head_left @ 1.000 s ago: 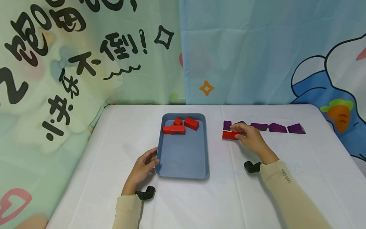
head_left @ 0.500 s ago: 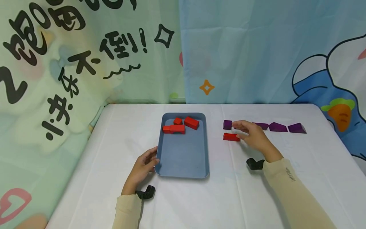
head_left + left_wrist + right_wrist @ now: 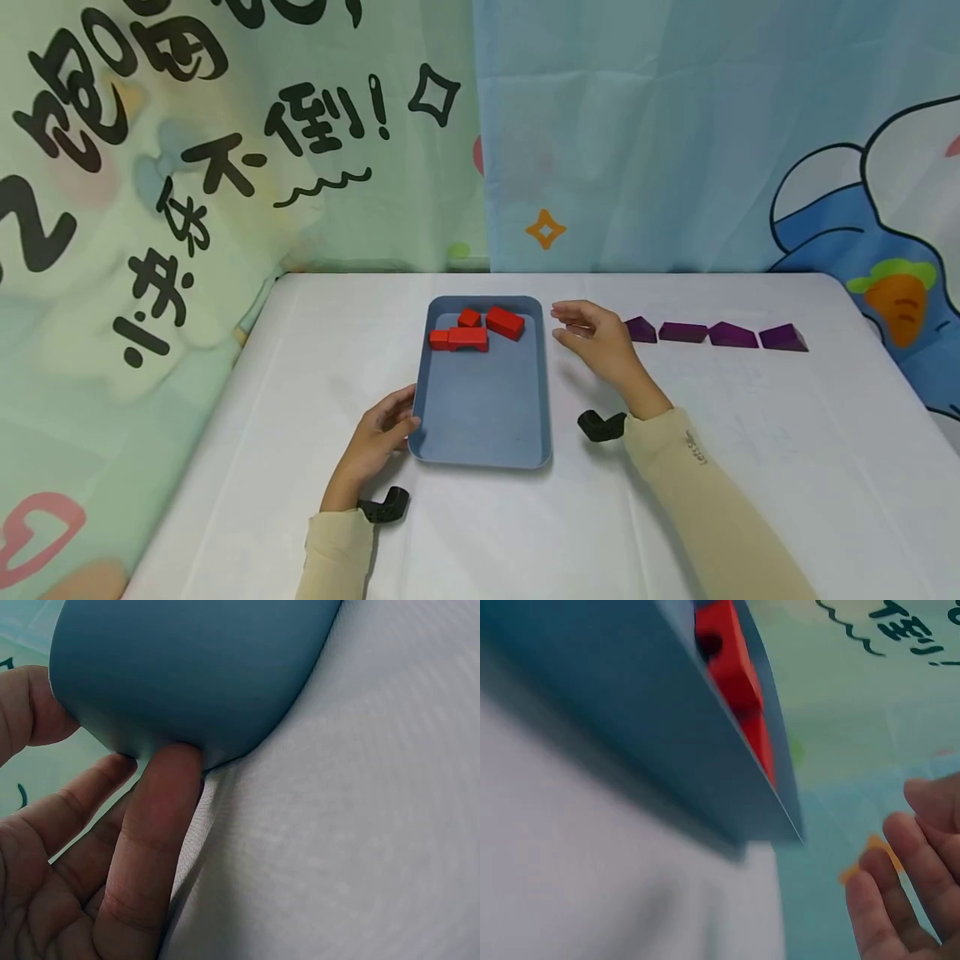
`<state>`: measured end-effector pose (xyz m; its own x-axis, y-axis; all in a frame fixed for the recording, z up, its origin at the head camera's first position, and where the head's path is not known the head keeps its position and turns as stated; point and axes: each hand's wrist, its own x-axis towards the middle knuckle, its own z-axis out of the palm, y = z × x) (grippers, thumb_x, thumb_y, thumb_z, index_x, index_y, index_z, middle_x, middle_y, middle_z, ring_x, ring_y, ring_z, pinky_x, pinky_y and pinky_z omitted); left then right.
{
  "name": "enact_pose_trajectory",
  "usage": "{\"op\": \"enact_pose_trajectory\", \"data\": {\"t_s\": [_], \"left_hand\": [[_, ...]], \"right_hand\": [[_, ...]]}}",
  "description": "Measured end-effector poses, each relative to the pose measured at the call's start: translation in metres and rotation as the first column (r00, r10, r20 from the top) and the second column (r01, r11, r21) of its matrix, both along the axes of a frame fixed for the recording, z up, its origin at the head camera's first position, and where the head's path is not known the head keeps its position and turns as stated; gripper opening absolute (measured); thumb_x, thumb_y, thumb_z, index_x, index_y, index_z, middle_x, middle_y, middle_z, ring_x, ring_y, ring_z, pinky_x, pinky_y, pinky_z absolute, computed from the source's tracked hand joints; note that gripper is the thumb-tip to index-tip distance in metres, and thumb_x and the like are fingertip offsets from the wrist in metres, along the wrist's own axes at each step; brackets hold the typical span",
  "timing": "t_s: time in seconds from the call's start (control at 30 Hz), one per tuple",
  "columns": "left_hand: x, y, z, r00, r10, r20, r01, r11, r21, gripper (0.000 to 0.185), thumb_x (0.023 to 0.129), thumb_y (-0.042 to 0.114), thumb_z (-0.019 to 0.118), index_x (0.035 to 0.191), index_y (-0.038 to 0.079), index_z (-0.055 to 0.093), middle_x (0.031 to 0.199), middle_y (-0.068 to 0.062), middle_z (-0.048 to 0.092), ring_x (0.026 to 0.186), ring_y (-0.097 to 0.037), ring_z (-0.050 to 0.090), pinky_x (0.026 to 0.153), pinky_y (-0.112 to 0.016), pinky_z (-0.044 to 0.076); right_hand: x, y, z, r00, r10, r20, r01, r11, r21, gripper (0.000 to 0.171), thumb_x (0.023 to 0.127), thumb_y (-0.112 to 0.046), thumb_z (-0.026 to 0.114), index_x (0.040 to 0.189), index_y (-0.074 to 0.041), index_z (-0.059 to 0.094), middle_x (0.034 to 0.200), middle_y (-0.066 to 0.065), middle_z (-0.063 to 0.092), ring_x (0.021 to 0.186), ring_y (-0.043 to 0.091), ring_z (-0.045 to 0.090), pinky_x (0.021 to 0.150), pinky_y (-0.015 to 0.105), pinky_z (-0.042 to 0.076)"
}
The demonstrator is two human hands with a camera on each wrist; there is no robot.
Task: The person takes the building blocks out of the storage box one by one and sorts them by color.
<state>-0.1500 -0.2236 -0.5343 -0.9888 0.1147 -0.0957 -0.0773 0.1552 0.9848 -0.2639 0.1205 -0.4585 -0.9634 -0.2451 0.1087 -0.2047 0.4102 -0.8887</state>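
Blue tray (image 3: 480, 417), red blocks (image 3: 477, 330) inside.
Left hand (image 3: 375, 442) pinches its near-left corner; right hand (image 3: 596, 343), fingers relaxed and apart, just beside its right rim.

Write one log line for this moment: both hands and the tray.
left hand: holds corner of blue plastic tray | right hand: open, beside tray | in tray: red blocks | also: row of purple blocks
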Motion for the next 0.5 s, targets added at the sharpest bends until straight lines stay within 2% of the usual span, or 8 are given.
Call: {"op": "enact_pose_trajectory", "data": {"t_s": [0.17, 0.3, 0.5], "left_hand": [[0.000, -0.001, -0.001, 1.000, 0.009, -0.002, -0.009, 1.000, -0.009, 0.058, 0.102, 0.004, 0.062, 0.156, -0.011, 0.047, 0.141, -0.032, 0.063, 0.109, -0.011, 0.063, 0.076, -0.026, 0.055], [0.000, -0.002, -0.002, 1.000, 0.013, -0.003, -0.013, 1.000, -0.017, 0.058, 0.102, 0.006, 0.063, 0.156, -0.010, 0.048, 0.142, -0.031, 0.063, 0.110, -0.012, 0.063, 0.076, -0.027, 0.054], [-0.002, -0.003, -0.003, 1.000, 0.007, 0.002, -0.007, 1.000, -0.007, 0.059, 0.102, 0.007, 0.064, 0.156, -0.010, 0.047, 0.145, -0.031, 0.062, 0.112, -0.013, 0.063, 0.076, -0.027, 0.055]], "right_hand": [[-0.012, -0.026, -0.013, 0.998, -0.001, 0.057, 0.002, 1.000, -0.008, 0.042, 0.104, -0.002, 0.067, 0.145, 0.007, 0.060, 0.146, 0.028, 0.063, 0.141, 0.043, 0.054, 0.119, 0.054, 0.042], [-0.022, -0.037, -0.020, 0.997, 0.004, 0.083, -0.009, 0.998, 0.063, 0.045, 0.104, -0.006, 0.068, 0.147, 0.006, 0.060, 0.150, 0.028, 0.060, 0.144, 0.047, 0.050, 0.119, 0.060, 0.041], [-0.034, -0.045, -0.027, 0.997, -0.005, 0.074, -0.007, 0.988, 0.157, 0.045, 0.102, -0.007, 0.072, 0.144, 0.007, 0.062, 0.148, 0.027, 0.062, 0.139, 0.048, 0.052, 0.116, 0.059, 0.044]]}}
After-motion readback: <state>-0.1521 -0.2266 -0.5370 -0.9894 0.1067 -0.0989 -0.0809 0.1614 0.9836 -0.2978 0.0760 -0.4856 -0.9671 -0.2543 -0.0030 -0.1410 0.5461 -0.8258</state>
